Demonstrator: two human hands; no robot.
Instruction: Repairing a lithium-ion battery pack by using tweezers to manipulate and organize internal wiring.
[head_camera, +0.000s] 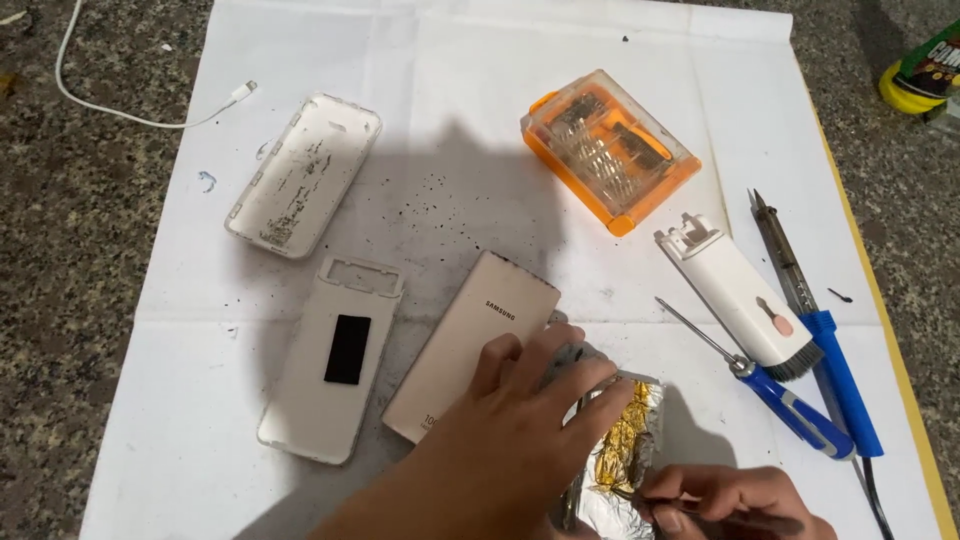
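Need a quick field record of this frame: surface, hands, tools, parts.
surface: white paper sheet on speckled stone
left hand: presses on foil-wrapped part
right hand: holds thin tool at the foil
parts: beige power bank shell, white cover with black patch, dirty white case
tools: orange bit case, blue screwdriver, soldering iron, white cleaning brush kit
other: white cable
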